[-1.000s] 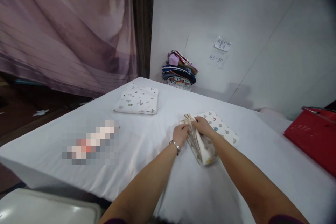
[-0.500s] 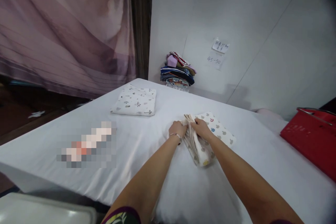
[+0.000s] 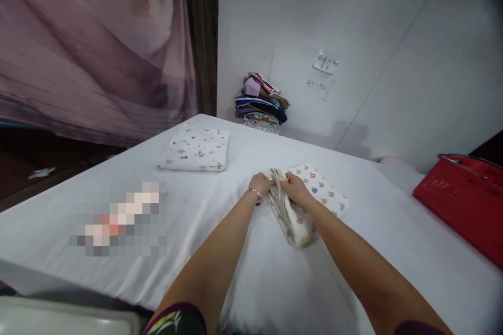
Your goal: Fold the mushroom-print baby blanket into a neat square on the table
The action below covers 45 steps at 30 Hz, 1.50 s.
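A white cloth [image 3: 324, 188] printed with grey mushroom-like shapes lies partly folded on the white-covered bed or table [image 3: 188, 220]. Its near-left part is gathered into stacked layers that stand up from the surface. My left hand [image 3: 261, 184], with a bracelet at the wrist, is closed on the far left corner of these layers. Close beside it, my right hand [image 3: 295, 188] pinches the same layers from the right. Both sets of fingertips are partly hidden by the cloth. Another white patterned cloth [image 3: 194, 149] lies folded flat, farther off to the left.
A blurred-out object [image 3: 118, 220] lies at the left. Folded clothes [image 3: 262, 102] are piled by the wall, below paper notes [image 3: 325, 63]. A red bag or box [image 3: 463, 204] stands at the right. A pinkish curtain [image 3: 94, 52] hangs at the back left.
The view has shifted slightly, so everything sits a little farther left. Both hands keep hold of the cloth's gathered layers, with little other visible movement.
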Each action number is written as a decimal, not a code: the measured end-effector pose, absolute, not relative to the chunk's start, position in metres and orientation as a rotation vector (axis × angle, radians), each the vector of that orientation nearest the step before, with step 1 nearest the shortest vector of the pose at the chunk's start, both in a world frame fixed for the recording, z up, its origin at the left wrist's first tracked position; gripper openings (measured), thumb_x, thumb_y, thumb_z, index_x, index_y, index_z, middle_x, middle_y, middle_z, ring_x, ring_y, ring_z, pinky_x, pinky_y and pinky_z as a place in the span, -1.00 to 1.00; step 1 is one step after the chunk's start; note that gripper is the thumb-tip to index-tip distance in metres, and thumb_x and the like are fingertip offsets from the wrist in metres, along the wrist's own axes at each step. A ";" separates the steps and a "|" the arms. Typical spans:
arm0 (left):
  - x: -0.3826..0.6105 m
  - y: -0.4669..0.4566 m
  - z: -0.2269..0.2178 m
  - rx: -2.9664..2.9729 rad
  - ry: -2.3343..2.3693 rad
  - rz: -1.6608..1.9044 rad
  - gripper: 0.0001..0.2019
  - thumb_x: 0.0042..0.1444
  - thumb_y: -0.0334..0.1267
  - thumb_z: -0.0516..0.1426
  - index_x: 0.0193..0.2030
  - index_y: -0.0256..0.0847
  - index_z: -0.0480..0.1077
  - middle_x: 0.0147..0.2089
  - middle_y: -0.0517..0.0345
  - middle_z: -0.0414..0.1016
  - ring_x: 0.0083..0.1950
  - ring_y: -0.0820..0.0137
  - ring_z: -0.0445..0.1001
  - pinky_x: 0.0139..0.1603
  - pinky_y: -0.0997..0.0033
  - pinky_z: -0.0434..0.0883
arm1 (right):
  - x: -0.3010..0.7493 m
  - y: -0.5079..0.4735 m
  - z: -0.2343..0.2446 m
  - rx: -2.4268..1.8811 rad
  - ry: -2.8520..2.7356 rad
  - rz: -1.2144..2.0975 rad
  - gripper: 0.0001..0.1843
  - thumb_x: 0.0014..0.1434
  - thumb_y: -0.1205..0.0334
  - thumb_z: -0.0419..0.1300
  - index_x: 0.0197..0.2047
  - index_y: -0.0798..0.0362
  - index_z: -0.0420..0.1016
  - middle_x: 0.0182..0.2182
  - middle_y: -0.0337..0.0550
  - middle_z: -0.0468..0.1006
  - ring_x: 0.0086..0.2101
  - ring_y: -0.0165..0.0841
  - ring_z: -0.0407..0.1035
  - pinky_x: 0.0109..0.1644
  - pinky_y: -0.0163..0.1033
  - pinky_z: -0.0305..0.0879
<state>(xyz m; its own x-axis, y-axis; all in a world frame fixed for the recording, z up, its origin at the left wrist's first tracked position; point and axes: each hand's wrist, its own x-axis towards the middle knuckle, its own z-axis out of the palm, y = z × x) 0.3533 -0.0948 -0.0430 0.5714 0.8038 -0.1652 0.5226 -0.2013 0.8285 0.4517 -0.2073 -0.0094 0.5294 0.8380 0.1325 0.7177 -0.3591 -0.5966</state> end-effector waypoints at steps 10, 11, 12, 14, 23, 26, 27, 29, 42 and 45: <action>0.351 -0.097 -0.051 1.756 1.020 0.411 -0.84 -0.14 -0.18 0.16 -0.51 -0.25 0.39 -0.49 0.15 0.46 -0.41 0.43 0.40 -0.45 0.53 0.21 | 0.440 -0.204 -0.009 -2.222 -1.238 0.195 -0.77 0.02 0.21 0.01 -0.26 0.04 0.39 -0.45 -0.21 0.45 -0.43 -0.38 0.25 -0.39 -0.36 0.04; 0.350 -0.097 -0.050 1.753 1.022 0.400 -0.84 -0.13 -0.19 0.15 -0.55 -0.24 0.37 -0.53 0.14 0.45 -0.42 0.42 0.39 -0.46 0.52 0.20 | 0.439 -0.204 -0.008 -2.237 -1.246 0.188 -0.77 0.02 0.21 0.01 -0.25 0.04 0.40 -0.44 -0.20 0.45 -0.43 -0.38 0.25 -0.39 -0.36 0.04; 0.350 -0.096 -0.049 1.749 1.023 0.390 -0.84 -0.13 -0.20 0.13 -0.59 -0.24 0.35 -0.57 0.14 0.42 -0.44 0.41 0.39 -0.46 0.51 0.20 | 0.438 -0.204 -0.007 -2.249 -1.254 0.180 -0.77 0.03 0.21 0.02 -0.24 0.04 0.40 -0.45 -0.20 0.45 -0.43 -0.37 0.25 -0.39 -0.36 0.03; 0.349 -0.095 -0.048 1.730 1.020 0.376 -0.81 -0.10 -0.20 0.10 -0.63 -0.23 0.32 -0.63 0.14 0.38 -0.47 0.40 0.38 -0.47 0.49 0.19 | 0.437 -0.205 -0.003 -2.266 -1.264 0.151 -0.77 0.04 0.21 0.01 -0.24 0.04 0.39 -0.46 -0.20 0.45 -0.43 -0.37 0.26 -0.40 -0.36 0.02; 0.348 -0.094 -0.045 1.455 0.909 0.317 -0.84 -0.04 -0.24 0.06 -0.57 -0.24 0.29 -0.71 0.28 0.21 -0.62 0.49 0.27 -0.53 0.52 0.22 | 0.422 -0.201 -0.002 -2.520 -1.452 0.066 -0.68 0.08 0.18 0.01 -0.09 0.05 0.34 -0.34 -0.09 0.51 -0.36 -0.28 0.34 -0.41 -0.32 -0.01; 0.341 -0.092 -0.040 1.316 0.832 0.263 -0.82 0.00 -0.21 0.04 -0.52 -0.27 0.29 -0.64 0.26 0.27 -0.62 0.54 0.27 -0.54 0.55 0.26 | 0.420 -0.199 -0.006 -2.474 -1.455 0.085 -0.68 0.09 0.16 0.01 -0.08 0.03 0.35 -0.34 -0.10 0.51 -0.35 -0.28 0.35 -0.39 -0.32 0.01; 0.339 -0.091 -0.038 1.276 0.806 0.247 -0.78 0.02 -0.17 0.02 -0.51 -0.28 0.29 -0.62 0.24 0.29 -0.62 0.54 0.28 -0.54 0.55 0.27 | 0.421 -0.199 -0.006 -2.441 -1.444 0.106 -0.68 0.10 0.12 0.02 -0.09 0.02 0.36 -0.37 -0.12 0.51 -0.37 -0.30 0.34 -0.40 -0.32 0.01; 0.334 -0.090 -0.035 1.212 0.771 0.232 -0.70 0.07 -0.09 -0.03 -0.47 -0.29 0.30 -0.58 0.20 0.32 -0.61 0.54 0.29 -0.55 0.54 0.28 | 0.425 -0.199 -0.008 -2.362 -1.416 0.152 -0.69 0.11 0.07 0.02 -0.14 0.02 0.39 -0.43 -0.17 0.49 -0.42 -0.34 0.31 -0.41 -0.34 0.01; 0.343 -0.095 -0.045 1.265 0.851 0.361 -0.80 0.04 -0.22 0.07 -0.54 -0.23 0.23 -0.65 0.30 0.25 -0.67 0.56 0.26 -0.60 0.55 0.25 | 0.433 -0.192 -0.008 -2.282 -1.400 -0.008 -0.75 0.10 0.08 0.02 -0.39 0.06 0.40 -0.46 -0.19 0.44 -0.44 -0.40 0.22 -0.40 -0.35 -0.01; 0.343 -0.094 -0.045 1.309 0.866 0.384 -0.81 0.01 -0.25 0.08 -0.56 -0.23 0.23 -0.66 0.31 0.25 -0.67 0.54 0.27 -0.62 0.55 0.24 | 0.432 -0.185 -0.005 -2.297 -1.437 -0.018 -0.76 0.07 0.09 0.07 -0.31 0.07 0.40 -0.40 -0.15 0.47 -0.40 -0.37 0.24 -0.38 -0.35 -0.01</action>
